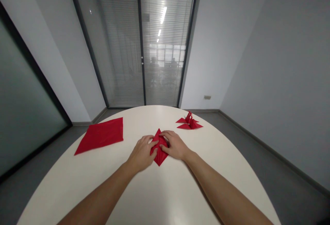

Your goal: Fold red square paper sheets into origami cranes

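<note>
A sheet of red paper folded into a diamond point(160, 155) lies on the table in front of me, one point facing away and one towards me. My left hand point(143, 152) holds its left side, with fingers bent and the thumb and fingertips on the paper. On the opposite side, my right hand point(175, 144) holds the paper with its thumb near the middle and its fingers along the upper right edge. Both hands cover parts of the side corners. Creases run down the paper's lower half.
Red paper sheets point(103, 134) lie flat on the left of the round white table point(144, 201). Folded red paper cranes point(190, 123) stand at the far right, near the table's curved edge. Beyond are a glass partition with blinds point(165, 80) and grey walls.
</note>
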`<state>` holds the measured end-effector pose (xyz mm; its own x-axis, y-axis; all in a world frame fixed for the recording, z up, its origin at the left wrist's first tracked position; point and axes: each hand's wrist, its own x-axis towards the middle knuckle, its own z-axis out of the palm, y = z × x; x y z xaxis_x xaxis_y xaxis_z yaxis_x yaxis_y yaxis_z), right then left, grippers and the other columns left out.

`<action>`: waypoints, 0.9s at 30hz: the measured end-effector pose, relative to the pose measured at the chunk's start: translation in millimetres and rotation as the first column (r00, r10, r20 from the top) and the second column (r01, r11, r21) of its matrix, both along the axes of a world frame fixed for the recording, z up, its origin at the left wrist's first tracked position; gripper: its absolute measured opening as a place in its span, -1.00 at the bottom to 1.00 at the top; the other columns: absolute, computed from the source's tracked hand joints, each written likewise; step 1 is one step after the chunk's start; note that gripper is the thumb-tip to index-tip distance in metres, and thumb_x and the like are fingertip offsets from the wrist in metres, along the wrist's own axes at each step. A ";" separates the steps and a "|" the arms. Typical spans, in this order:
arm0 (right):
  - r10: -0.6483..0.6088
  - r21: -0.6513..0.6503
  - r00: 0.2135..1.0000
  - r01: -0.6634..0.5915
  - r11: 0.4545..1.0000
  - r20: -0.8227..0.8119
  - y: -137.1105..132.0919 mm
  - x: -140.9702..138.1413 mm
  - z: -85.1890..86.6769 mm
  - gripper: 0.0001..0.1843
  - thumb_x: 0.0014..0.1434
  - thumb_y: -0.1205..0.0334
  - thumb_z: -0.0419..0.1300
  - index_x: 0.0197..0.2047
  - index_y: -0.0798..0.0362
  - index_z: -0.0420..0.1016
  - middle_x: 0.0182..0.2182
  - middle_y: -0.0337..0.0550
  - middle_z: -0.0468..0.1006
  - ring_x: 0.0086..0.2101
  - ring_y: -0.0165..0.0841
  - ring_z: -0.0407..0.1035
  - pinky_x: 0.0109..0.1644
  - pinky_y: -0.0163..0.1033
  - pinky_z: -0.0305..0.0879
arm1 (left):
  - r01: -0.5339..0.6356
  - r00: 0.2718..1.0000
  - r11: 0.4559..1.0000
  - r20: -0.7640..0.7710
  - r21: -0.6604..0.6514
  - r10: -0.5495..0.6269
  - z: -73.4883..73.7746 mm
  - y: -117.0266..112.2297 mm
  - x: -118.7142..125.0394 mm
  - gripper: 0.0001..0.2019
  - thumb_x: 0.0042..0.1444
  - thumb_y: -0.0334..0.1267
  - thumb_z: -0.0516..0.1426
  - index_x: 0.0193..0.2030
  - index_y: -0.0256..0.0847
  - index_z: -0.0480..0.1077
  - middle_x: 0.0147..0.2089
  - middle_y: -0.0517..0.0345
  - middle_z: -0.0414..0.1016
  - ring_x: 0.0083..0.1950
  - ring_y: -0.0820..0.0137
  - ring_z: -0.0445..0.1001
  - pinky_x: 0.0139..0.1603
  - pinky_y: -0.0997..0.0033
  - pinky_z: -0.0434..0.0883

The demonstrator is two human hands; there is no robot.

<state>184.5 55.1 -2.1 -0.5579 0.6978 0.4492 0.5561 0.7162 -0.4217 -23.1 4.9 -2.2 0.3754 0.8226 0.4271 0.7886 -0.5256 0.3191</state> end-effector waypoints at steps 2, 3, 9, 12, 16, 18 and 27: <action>-0.044 -0.006 0.999 0.044 0.999 -0.005 -1.0 -0.5 0.9 -0.61 0.12 0.23 0.32 0.04 0.05 0.51 0.04 0.05 0.50 0.05 -0.11 0.35 0.18 0.05 0.27 | 0.018 1.000 1.000 0.004 0.004 -0.018 1.1 -0.7 0.5 -0.68 0.21 -0.34 0.10 0.08 -0.11 0.50 0.14 -0.03 0.46 0.19 0.15 0.38 0.26 0.04 0.34; -0.062 -0.012 0.998 0.062 0.998 -0.009 -1.2 -0.8 1.3 -0.66 0.12 0.22 0.33 -0.01 0.05 0.53 0.01 0.04 0.50 0.03 -0.12 0.36 0.15 0.03 0.28 | 0.040 0.999 0.999 0.007 0.003 -0.040 2.3 -1.3 0.9 -0.69 0.21 -0.35 0.10 0.06 -0.12 0.50 0.12 -0.02 0.48 0.17 0.16 0.40 0.26 0.05 0.35; -0.115 -0.037 0.993 0.114 0.993 -0.035 1.4 -1.4 2.2 -0.85 0.14 0.23 0.36 -0.21 0.06 0.56 -0.16 -0.04 0.50 -0.11 -0.21 0.37 0.03 -0.08 0.32 | 0.124 0.990 0.992 0.078 -0.032 -0.122 5.8 -3.7 1.6 -0.69 0.17 -0.41 0.09 0.05 -0.16 0.45 0.04 0.00 0.54 0.07 0.22 0.47 0.18 0.12 0.41; -0.096 -0.018 0.995 0.096 0.995 -0.033 3.1 -0.2 1.6 -0.91 0.17 0.24 0.33 -0.24 0.05 0.59 -0.18 -0.06 0.51 -0.13 -0.22 0.37 0.01 -0.09 0.31 | 0.116 0.992 0.993 0.055 -0.014 -0.115 2.6 -2.8 0.8 -0.70 0.15 -0.39 0.12 0.01 -0.14 0.49 0.11 -0.01 0.54 0.13 0.19 0.47 0.23 0.08 0.38; -0.033 -0.003 0.999 0.033 0.999 -0.040 2.1 0.1 2.4 -0.92 0.20 0.30 0.30 -0.21 0.03 0.61 -0.20 -0.07 0.55 -0.12 -0.21 0.39 0.03 -0.09 0.32 | 0.029 1.000 1.000 -0.011 0.000 -0.029 -0.1 -1.2 1.3 -0.71 0.21 -0.33 0.10 0.03 -0.15 0.52 0.16 -0.05 0.52 0.17 0.13 0.46 0.26 0.01 0.36; 0.025 -0.013 0.999 -0.025 1.000 -0.031 0.4 -0.7 4.1 -0.87 0.21 0.33 0.26 -0.18 0.01 0.62 -0.20 -0.08 0.58 -0.12 -0.23 0.41 0.04 -0.09 0.33 | -0.033 0.999 0.999 -0.043 0.010 0.033 0.1 -0.6 1.9 -0.69 0.23 -0.31 0.08 0.06 -0.16 0.52 0.16 -0.08 0.52 0.16 0.10 0.46 0.25 0.00 0.36; 0.140 -0.022 0.990 -0.140 0.990 0.031 -2.9 -0.8 7.4 -0.63 0.21 0.05 0.30 0.06 -0.04 0.61 0.04 0.00 0.59 0.05 -0.13 0.45 0.16 -0.03 0.34 | -0.132 0.988 0.991 -0.071 0.036 0.134 -1.9 0.2 1.8 -0.61 0.19 -0.29 0.11 0.16 -0.26 0.43 0.17 -0.15 0.46 0.18 0.05 0.41 0.25 0.00 0.32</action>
